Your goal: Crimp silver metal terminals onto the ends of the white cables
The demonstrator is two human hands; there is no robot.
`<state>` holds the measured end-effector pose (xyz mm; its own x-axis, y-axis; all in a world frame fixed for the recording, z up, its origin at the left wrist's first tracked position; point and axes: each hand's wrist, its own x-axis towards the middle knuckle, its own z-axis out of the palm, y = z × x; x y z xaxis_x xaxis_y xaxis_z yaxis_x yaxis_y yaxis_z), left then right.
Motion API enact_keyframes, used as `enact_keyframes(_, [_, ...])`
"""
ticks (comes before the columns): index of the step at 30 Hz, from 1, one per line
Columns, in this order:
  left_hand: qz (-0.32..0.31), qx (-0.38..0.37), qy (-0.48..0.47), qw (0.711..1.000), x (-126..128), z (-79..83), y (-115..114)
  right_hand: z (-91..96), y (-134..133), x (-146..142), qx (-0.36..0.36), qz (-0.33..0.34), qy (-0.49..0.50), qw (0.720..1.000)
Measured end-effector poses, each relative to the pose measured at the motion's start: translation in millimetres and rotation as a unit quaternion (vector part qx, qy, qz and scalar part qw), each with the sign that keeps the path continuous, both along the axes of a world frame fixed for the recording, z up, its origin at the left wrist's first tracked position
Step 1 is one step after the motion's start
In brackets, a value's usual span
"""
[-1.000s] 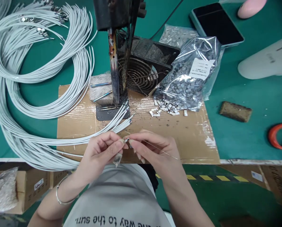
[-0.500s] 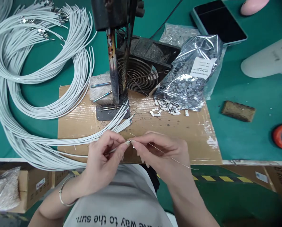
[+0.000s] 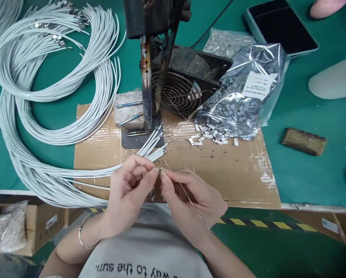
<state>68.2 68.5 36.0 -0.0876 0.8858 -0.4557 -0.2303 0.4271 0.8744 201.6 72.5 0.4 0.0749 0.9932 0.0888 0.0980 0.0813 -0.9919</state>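
My left hand (image 3: 128, 197) is closed, thumb and forefinger pinching the end of a white wire (image 3: 94, 187) that runs in from the left. The tips of my right hand (image 3: 190, 200) meet it there, closed around the same spot. A thin silvery strand, like solder wire (image 3: 186, 192), passes through my right hand, with one end sticking up past the forefinger. What exactly lies between the fingertips is too small to make out. Just beyond my hands, the ends of a bundle of white wires (image 3: 103, 172) rest on the cardboard sheet (image 3: 233, 173).
A mounted soldering iron (image 3: 146, 85) stands over a dark base, beside a black fan (image 3: 177, 90). Small metal-and-white pieces (image 3: 210, 134) spill from a clear bag (image 3: 248, 96). Coiled white wires (image 3: 13, 85) lie left; a brown sponge block (image 3: 304, 141) and a phone-like device (image 3: 283, 27) lie right.
The whole view has shifted slightly, so the bench things sit further right. My right hand has turned and drawn in nearer the left; the fingertips of both hands stay together.
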Motion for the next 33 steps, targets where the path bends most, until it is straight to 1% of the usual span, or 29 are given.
enact_keyframes(4, [0.006,0.007,0.027,1.000,-3,0.4,3,1.6,6,6,0.005,0.031,0.003,1.000])
enact_keyframes(7, [0.005,0.003,0.038,0.999,-4,1.4,6,3.0,14,16,-0.017,0.052,0.011,0.998])
enact_keyframes(9, [0.007,-0.002,0.046,0.999,-6,2.0,7,2.3,20,26,-0.053,0.021,0.022,0.998])
enact_keyframes(12, [0.015,0.006,0.051,0.999,-8,2.4,7,1.2,27,40,-0.080,-0.067,0.036,0.994])
enact_keyframes(15, [0.023,0.017,0.052,0.998,-10,1.6,4,2.3,29,46,-0.081,-0.091,0.035,0.992])
enact_keyframes(18, [0.034,0.026,0.061,0.997,-10,-0.5,0,4.6,27,41,-0.085,-0.076,0.045,0.992])
enact_keyframes(21, [0.043,0.027,0.075,0.996,-10,-2.5,-1,6.8,25,32,-0.089,-0.045,0.053,0.994])
enact_keyframes(27, [0.044,0.013,0.073,0.996,-10,0.0,8,8.8,27,22,-0.089,0.024,0.051,0.994])
enact_keyframes(30, [0.040,-0.007,0.067,0.997,-10,2.7,14,5.1,31,23,-0.094,0.033,0.045,0.994])
enact_keyframes(33, [0.046,-0.015,0.073,0.996,-9,3.9,17,0.2,33,25,-0.101,0.024,0.037,0.994])
